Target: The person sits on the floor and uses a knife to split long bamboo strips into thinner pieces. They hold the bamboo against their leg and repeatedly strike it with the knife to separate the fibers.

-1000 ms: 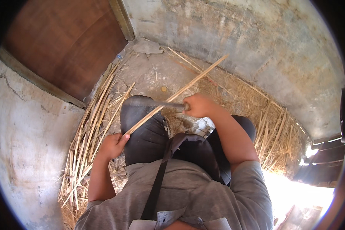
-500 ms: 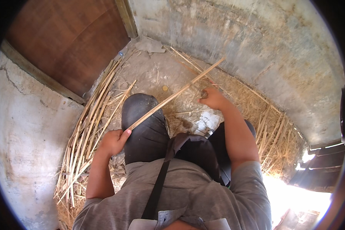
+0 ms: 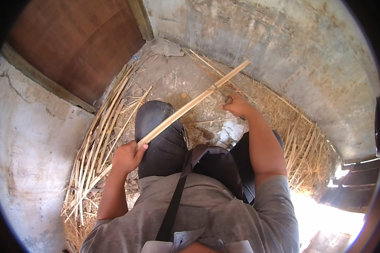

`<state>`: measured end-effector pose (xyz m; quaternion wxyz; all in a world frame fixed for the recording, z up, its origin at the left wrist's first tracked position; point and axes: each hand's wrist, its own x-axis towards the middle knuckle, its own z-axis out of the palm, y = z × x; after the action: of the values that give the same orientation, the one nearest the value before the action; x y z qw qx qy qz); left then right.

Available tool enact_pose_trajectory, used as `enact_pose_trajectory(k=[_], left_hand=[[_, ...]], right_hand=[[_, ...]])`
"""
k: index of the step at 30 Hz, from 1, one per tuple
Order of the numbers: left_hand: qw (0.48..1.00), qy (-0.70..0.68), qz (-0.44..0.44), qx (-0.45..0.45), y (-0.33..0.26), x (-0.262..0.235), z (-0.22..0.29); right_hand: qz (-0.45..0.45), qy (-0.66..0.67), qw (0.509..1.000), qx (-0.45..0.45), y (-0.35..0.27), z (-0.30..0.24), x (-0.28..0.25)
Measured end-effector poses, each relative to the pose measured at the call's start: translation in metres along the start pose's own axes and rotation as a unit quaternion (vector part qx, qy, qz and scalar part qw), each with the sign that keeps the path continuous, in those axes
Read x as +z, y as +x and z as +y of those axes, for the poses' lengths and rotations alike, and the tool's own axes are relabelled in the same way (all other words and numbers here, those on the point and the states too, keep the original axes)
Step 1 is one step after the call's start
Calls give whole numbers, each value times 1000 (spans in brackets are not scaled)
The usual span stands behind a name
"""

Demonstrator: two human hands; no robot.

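My left hand is closed around the lower end of a long pale bamboo strip, thumb on top. The strip slants up and to the right across my left knee, its far end near the back wall. In my right hand, the fingers wrap round the handle of a knife. Its thin dark blade reaches up to the strip's underside, in the far half of the strip. Whether the edge bites into the bamboo cannot be made out.
Many split bamboo strips lie in a pile on my left. Shavings and thin slivers heap along the wall on my right. A flat stone lies in the far corner, near a brown door panel.
The strip has rolled to show a broader face, and its far end has shifted slightly. My right hand has moved a little right, and the knife blade now shows against the strip.
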<state>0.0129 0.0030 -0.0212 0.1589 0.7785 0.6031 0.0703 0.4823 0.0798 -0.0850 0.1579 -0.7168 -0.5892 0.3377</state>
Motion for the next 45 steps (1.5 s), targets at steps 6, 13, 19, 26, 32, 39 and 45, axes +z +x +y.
enact_pose_trajectory(k=[6,13,19,26,32,39,45], left_hand=[[999,19,-21,-18,2,-3,0],[1000,-2,6,8,0,2,-2],[1000,-7,-10,2,5,2,-8],[1000,3,-1,-9,2,2,-2],[1000,11,-2,11,3,3,-7],[1000,-6,-4,-2,3,3,-5],[1000,-1,-1,-3,4,2,-1]], right_hand=[[-36,-130,981,-141,-25,-48,20],[-56,-86,983,-152,-1,-35,32],[29,-39,997,-64,-6,-12,7],[13,-161,979,-121,-22,-42,10],[-89,-157,960,-215,-31,-76,29],[-21,121,989,81,6,9,-12],[62,-62,992,-96,-5,-12,21]])
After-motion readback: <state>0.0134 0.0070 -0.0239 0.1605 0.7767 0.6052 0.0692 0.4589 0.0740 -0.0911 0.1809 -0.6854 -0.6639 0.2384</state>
